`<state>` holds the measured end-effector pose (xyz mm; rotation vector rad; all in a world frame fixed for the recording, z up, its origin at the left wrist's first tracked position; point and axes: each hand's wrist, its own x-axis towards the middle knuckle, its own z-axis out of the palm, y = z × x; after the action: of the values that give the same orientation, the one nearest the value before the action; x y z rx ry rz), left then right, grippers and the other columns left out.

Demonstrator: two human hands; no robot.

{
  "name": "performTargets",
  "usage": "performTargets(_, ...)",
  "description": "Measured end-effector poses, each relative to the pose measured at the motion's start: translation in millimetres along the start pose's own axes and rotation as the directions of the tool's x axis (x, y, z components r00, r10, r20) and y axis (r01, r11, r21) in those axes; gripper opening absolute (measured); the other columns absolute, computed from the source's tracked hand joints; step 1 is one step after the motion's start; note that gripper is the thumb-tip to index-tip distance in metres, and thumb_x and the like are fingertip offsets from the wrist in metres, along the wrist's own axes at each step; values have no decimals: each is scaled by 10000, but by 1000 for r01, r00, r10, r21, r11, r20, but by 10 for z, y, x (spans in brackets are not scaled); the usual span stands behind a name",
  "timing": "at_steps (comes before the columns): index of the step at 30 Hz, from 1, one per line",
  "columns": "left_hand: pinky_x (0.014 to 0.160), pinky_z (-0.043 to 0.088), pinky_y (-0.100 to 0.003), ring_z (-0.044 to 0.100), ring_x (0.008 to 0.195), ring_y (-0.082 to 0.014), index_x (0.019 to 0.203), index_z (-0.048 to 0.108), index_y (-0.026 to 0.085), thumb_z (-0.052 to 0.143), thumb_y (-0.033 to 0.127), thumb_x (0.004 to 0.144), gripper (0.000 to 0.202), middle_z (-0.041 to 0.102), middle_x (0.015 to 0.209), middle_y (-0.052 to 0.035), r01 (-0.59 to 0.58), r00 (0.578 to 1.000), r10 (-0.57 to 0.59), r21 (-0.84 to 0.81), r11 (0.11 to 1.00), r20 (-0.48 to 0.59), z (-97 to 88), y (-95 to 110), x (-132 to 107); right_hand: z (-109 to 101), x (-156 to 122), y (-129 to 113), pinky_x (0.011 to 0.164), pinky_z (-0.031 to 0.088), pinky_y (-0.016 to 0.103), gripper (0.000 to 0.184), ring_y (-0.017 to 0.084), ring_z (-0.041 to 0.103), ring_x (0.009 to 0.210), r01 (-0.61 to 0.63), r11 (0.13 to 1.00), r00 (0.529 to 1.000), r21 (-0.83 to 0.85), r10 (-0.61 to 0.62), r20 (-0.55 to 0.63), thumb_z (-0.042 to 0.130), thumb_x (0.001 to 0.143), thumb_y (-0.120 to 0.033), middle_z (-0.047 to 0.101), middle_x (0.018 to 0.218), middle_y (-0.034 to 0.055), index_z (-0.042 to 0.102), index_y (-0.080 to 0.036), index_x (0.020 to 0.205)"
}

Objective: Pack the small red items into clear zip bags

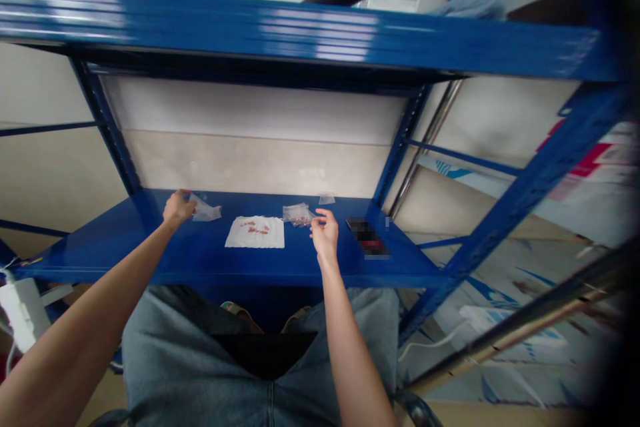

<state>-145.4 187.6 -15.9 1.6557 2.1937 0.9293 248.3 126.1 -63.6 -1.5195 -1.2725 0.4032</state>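
My left hand (179, 207) is at the left of the shelf board, its thumb and fingers closed on the edge of a clear plastic bag (206, 210). Right of centre, my right hand (325, 233) has its fingers curved and slightly apart beside small clear bags (296, 213) with reddish bits in or on them. Whether its fingertips touch those bags is too small to tell. Between the hands lies a white sheet (255, 241), cloth or paper, with several small reddish-brown pieces (258, 230) on it.
Another small clear bag (327, 199) lies at the back of the blue shelf board (210, 260). A dark phone-like object (367, 236), partly pixelated, is on the right. Overhead, a blue beam (225, 23) crosses the view; blue posts (404, 140) stand at the sides.
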Motion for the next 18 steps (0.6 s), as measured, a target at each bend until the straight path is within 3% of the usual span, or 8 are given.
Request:
performTargets(1,802,538,-454,692,971,-356,1312,524,61,598,228,794,549,704,1034,-223,33,999,-32,34,999,-30,15,-66,-22,55,187,18,766,545,299,455,185,685,851,-1,985,1000,-170,-4,-26,450,873,-229,695,1033,81,533,-157,1315)
performTargets(2,849,525,-492,648,1085,-403,1299,546,83,635,242,767,562,660,1161,-257,65,996,-60,82,994,-68,37,-118,-38,102,358,31,849,525,313,465,200,679,937,-12,974,999,-225,4,-37,459,867,-198,694,1081,101,540,-144,1321)
performTargets(4,935,491,-531,532,1250,-447,1325,548,134,683,275,740,616,529,1362,-269,64,988,-33,204,977,-150,96,-179,-55,175,628,51,907,495,311,458,217,659,1029,-15,953,1000,-303,13,-8,511,846,-171,692,1129,118,584,-141,1298)
performTargets(6,1001,440,-571,442,1326,-462,1381,502,149,698,282,737,686,430,1445,-267,27,978,29,261,965,-207,166,-177,-60,233,791,75,911,486,318,455,240,643,1067,4,936,998,-353,16,53,601,822,-195,689,1154,124,626,-160,1275)
performTargets(9,1025,406,-595,400,1352,-451,1387,493,152,649,264,783,634,383,1463,-255,-57,955,117,216,975,-273,272,-55,-71,324,871,118,924,471,351,480,283,595,1139,60,898,991,-436,-2,131,720,789,-317,666,1214,138,669,-203,1252)
performTargets(12,993,444,-550,469,1285,-407,1313,564,166,588,238,814,505,438,1397,-219,-135,919,159,91,987,-361,366,185,-119,428,848,146,938,454,364,409,296,551,1174,117,862,984,-493,-33,176,785,740,-413,666,1196,130,746,-229,1103)
performTargets(16,988,460,-484,544,1184,-334,1163,649,188,567,164,779,394,518,1275,-160,-304,891,250,-88,949,-379,471,552,-298,508,808,138,891,462,345,209,286,581,1063,146,843,980,-517,-50,194,877,602,-313,711,956,106,754,-195,723)
performTargets(18,1003,460,-464,561,1157,-303,1079,681,190,546,131,766,346,557,1205,-131,-396,870,307,-174,902,-385,522,714,-454,492,789,101,852,467,329,120,272,602,998,139,852,984,-504,-63,165,841,626,-226,710,857,97,732,-186,654)
